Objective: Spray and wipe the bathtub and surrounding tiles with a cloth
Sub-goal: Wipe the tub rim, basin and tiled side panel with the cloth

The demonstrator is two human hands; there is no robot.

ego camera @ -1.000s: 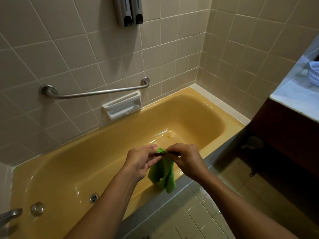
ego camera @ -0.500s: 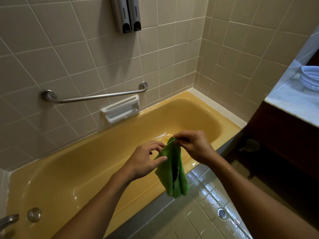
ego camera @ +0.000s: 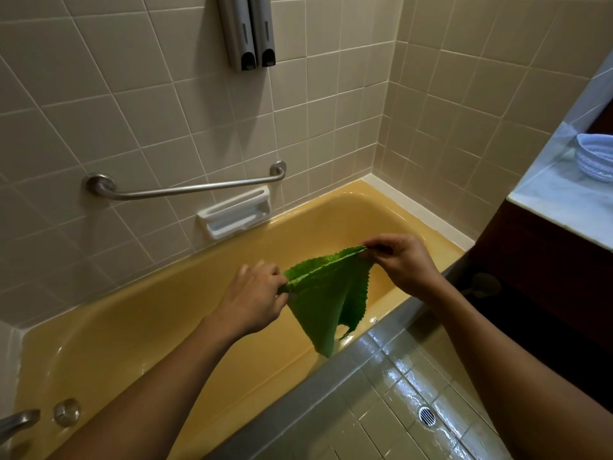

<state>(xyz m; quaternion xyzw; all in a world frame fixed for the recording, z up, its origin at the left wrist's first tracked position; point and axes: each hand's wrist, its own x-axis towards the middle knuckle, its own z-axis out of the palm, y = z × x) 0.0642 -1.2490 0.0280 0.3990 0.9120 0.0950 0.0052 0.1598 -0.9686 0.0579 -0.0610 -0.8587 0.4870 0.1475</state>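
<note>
We pinch the green microfibre cloth (ego camera: 326,293) taut — left hand (ego camera: 255,293), right hand (ego camera: 403,260) — over the yellow enamel bathtub (ego camera: 132,327); next, probably folding, then wiping.

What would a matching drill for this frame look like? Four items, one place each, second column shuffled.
Things:
1. green cloth
2. grab bar
3. floor drain
4. white basket

Places:
A. on the counter at the right edge
B. set in the floor tiles outside the tub
C. pinched between left hand and right hand, hanging over the bathtub
D. fixed to the wall just above the soap dish

Pairs: 1-C, 2-D, 3-B, 4-A
</note>
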